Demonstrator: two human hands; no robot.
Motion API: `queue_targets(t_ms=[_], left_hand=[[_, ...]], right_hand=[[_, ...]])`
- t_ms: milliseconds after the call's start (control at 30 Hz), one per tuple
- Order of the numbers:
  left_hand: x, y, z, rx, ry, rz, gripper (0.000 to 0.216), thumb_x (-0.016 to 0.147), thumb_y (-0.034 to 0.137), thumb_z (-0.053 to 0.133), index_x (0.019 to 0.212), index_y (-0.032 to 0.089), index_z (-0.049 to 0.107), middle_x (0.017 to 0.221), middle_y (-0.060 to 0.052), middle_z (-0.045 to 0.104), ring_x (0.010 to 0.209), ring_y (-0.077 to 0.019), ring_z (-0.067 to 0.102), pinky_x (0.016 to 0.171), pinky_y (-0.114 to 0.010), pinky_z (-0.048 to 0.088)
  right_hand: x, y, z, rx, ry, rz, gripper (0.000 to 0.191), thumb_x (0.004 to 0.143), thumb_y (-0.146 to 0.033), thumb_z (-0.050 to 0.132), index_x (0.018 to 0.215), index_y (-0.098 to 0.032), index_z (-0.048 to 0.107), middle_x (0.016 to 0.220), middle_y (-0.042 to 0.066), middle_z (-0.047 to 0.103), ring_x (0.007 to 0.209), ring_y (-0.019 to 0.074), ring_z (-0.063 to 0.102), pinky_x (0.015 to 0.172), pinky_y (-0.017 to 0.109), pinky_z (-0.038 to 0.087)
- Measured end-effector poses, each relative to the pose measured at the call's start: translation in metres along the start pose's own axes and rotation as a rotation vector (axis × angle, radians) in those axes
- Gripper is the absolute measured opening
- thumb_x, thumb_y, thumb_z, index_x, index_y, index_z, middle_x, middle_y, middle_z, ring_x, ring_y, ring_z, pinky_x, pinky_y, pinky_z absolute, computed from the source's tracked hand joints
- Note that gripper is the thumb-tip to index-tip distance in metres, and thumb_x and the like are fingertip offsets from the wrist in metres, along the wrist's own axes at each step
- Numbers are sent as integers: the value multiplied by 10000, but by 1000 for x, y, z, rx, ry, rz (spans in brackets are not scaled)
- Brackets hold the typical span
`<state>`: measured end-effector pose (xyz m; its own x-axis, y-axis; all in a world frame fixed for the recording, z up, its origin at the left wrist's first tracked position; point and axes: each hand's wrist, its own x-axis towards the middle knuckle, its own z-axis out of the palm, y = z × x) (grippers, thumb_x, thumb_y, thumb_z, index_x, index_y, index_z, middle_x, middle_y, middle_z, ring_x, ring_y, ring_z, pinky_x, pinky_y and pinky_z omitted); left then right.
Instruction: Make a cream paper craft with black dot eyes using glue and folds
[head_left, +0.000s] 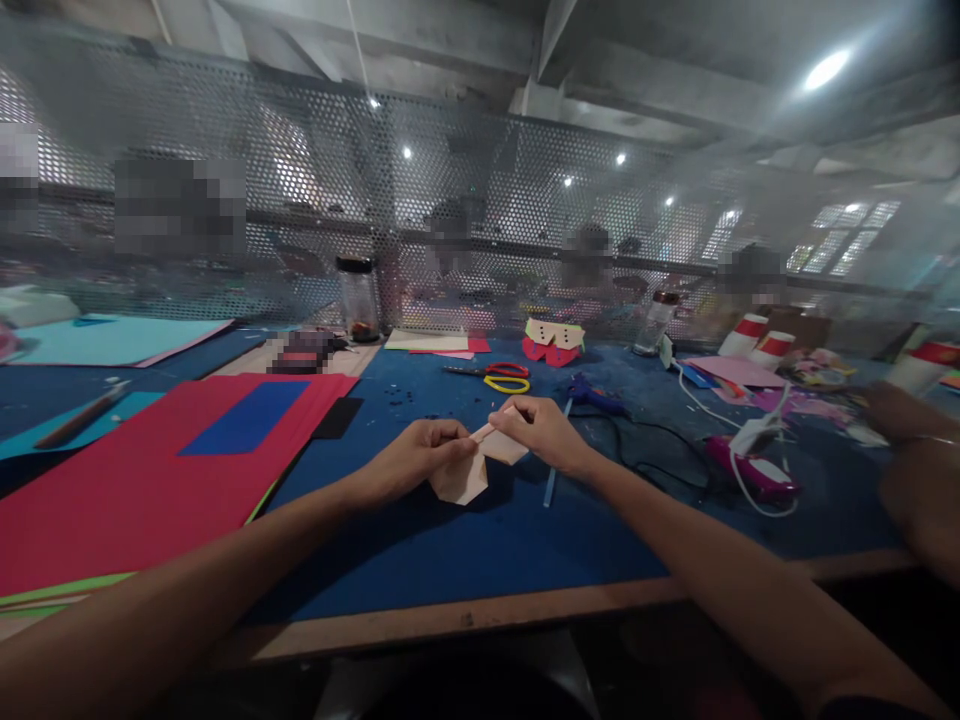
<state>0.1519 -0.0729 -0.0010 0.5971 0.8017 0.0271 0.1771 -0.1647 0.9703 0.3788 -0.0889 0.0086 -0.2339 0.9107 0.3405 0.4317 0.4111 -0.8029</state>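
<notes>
L hand (pixel 416 458) + R hand (pixel 547 432), both hands' fingers pinching 1 cream folded-paper pc (pixel 462 484), 1 pr red-and-yellow-handled scissors (pixel 489 376) beyond

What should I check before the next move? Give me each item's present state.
1. Left hand gripping the pale paper piece: ok.
2. Right hand pinching pale paper: ok.
3. Paper edges aligned between the fingers: cannot tell; the fingertips cover them.
4. Scissors lying clear of both hands: ok, beyond them on the blue table surface.
5. Space under the right wrist free: not ok; a blue strip lies there.
6. Blue glue gun cool: cannot tell.
</notes>
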Motion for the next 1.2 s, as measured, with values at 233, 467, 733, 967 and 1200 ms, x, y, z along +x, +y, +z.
queue_targets(t_ms=[233,467,733,967,1200], left_hand=[[0,-2,-2,-7,-1,-3,383,829,552,729,823,171,691,707,-16,644,629,-151,528,573,-267,358],[0,-2,-2,-19,0,-17,416,818,573,739,859,160,707,749,-38,677,649,-161,559,575,-262,383],[-2,3,1,-11,-11,-14,444,796,593,754,835,153,706,718,-20,661,641,-152,551,583,-256,382],[0,-2,-2,-18,6,-13,441,801,597,751,834,161,695,720,-28,660,628,-150,543,572,-260,375],[0,-1,-2,-25,51,-22,453,817,609,716,865,159,692,725,-36,673,639,-165,568,585,-271,391]], right_hand=[[1,0,1,21,14,23,470,900,-612,607,733,-173,623,657,-27,492,620,123,416,561,257,308],[3,3,0,45,26,54,587,928,-709,500,708,-175,608,640,-17,463,610,132,401,557,275,296],[1,3,1,37,62,58,596,926,-712,496,626,-197,511,617,-13,441,599,134,395,552,282,290],[2,5,2,40,91,56,657,932,-778,438,623,-202,504,609,-9,449,592,137,394,544,284,291],[0,-1,-1,28,84,46,638,931,-757,478,665,-192,607,625,20,550,620,166,489,554,284,339]])
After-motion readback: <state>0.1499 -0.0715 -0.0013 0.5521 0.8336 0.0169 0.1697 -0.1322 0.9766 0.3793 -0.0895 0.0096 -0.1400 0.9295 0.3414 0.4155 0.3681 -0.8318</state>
